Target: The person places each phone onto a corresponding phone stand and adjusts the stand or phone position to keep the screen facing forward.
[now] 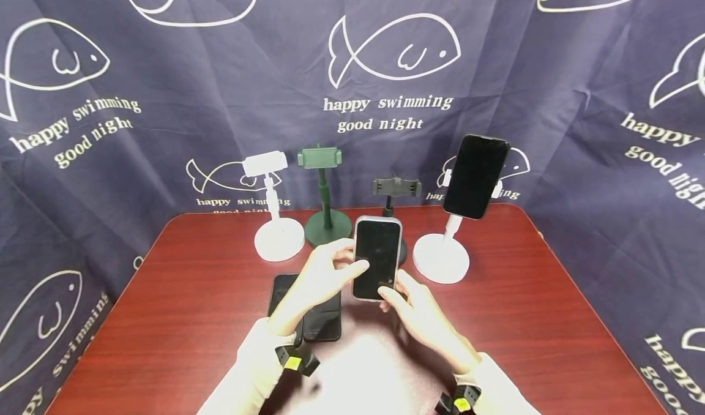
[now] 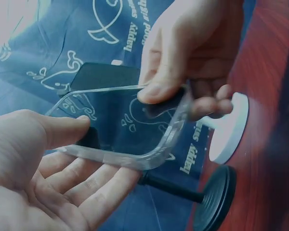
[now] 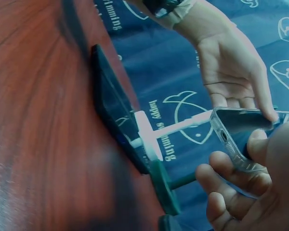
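Both hands hold one smartphone (image 1: 377, 250) in a clear case, upright with its dark screen toward me. My left hand (image 1: 325, 277) grips its left edge, thumb on the screen and fingers behind. At the lower right corner my right hand (image 1: 418, 311) pinches it, thumb over the front. In the left wrist view the clear case's thick rim (image 2: 149, 156) shows around the phone. Behind the phone stands a black phone stand (image 1: 396, 186), its pole and base partly hidden. Below my left forearm two dark phones (image 1: 323, 320) lie on the table, partly covered by the arm.
A white stand (image 1: 279, 239) and a green stand (image 1: 328, 228) hold nothing at the back left. At the back right another white stand (image 1: 440, 259) carries a black phone (image 1: 477, 176). The red-brown table (image 1: 529, 317) ends at a dark blue fish-print cloth (image 1: 385, 158).
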`<action>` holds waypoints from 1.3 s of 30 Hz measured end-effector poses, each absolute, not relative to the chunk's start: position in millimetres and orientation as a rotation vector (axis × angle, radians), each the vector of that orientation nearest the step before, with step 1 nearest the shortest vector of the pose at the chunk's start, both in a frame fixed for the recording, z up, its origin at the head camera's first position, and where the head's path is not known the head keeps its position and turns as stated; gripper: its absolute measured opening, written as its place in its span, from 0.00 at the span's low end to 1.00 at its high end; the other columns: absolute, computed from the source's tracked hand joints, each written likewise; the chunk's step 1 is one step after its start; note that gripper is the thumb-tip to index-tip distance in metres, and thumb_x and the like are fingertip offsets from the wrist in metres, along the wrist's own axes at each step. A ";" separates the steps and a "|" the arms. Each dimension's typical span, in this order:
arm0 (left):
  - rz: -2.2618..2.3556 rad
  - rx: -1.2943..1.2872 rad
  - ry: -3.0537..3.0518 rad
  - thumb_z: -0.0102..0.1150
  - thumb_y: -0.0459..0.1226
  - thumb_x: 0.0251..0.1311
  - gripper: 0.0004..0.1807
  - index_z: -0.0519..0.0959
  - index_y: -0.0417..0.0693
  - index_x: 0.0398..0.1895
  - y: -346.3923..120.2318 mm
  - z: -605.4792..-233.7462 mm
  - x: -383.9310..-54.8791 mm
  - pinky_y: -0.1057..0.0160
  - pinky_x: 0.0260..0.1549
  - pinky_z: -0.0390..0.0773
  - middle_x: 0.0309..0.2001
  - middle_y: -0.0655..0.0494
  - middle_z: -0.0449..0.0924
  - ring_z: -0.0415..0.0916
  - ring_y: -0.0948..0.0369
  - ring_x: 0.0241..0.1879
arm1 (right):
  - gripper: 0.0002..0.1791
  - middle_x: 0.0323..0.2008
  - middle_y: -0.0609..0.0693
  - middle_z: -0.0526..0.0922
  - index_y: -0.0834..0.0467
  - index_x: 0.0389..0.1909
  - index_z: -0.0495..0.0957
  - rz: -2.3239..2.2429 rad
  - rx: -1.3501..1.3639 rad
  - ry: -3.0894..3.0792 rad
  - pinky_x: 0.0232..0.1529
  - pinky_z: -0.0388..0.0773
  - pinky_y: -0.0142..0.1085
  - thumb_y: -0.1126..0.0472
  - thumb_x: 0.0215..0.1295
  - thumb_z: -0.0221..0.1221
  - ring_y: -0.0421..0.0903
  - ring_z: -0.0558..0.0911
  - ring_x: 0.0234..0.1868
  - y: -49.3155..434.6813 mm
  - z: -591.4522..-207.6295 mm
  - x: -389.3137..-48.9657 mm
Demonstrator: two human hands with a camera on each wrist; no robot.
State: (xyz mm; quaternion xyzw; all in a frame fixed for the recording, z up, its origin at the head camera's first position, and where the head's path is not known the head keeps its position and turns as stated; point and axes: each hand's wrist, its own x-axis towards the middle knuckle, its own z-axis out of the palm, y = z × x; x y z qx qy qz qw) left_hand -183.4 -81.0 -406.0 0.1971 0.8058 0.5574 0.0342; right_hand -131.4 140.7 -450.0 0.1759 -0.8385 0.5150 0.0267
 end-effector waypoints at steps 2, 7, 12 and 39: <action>1.695 0.591 2.485 0.70 0.41 0.63 0.22 0.80 0.47 0.60 -80.0 -405.6 -179.7 0.58 0.44 0.85 0.48 0.47 0.88 0.88 0.56 0.44 | 0.08 0.26 0.43 0.86 0.49 0.51 0.77 1.586 0.532 -2.577 0.39 0.78 0.32 0.55 0.76 0.59 0.46 0.86 0.31 141.7 -447.0 -130.8; 1.685 0.556 2.487 0.70 0.42 0.63 0.24 0.79 0.46 0.61 -76.1 -400.4 -173.7 0.54 0.45 0.86 0.51 0.45 0.87 0.88 0.53 0.46 | 0.05 0.28 0.42 0.86 0.49 0.46 0.77 1.580 0.518 -2.566 0.38 0.80 0.33 0.54 0.75 0.60 0.39 0.86 0.31 144.2 -436.6 -130.1; 1.732 0.578 2.474 0.70 0.40 0.63 0.21 0.81 0.51 0.59 -74.2 -394.0 -174.2 0.57 0.44 0.86 0.49 0.50 0.88 0.88 0.56 0.47 | 0.06 0.27 0.42 0.86 0.51 0.42 0.76 1.572 0.548 -2.567 0.35 0.80 0.33 0.54 0.74 0.61 0.37 0.86 0.29 145.3 -427.6 -132.9; 1.765 0.564 2.512 0.70 0.36 0.61 0.18 0.83 0.54 0.55 -79.3 -377.8 -153.5 0.62 0.37 0.84 0.45 0.54 0.89 0.89 0.60 0.41 | 0.11 0.23 0.39 0.74 0.48 0.27 0.76 1.372 0.590 -2.460 0.31 0.72 0.31 0.58 0.69 0.66 0.37 0.73 0.27 146.1 -382.2 -137.0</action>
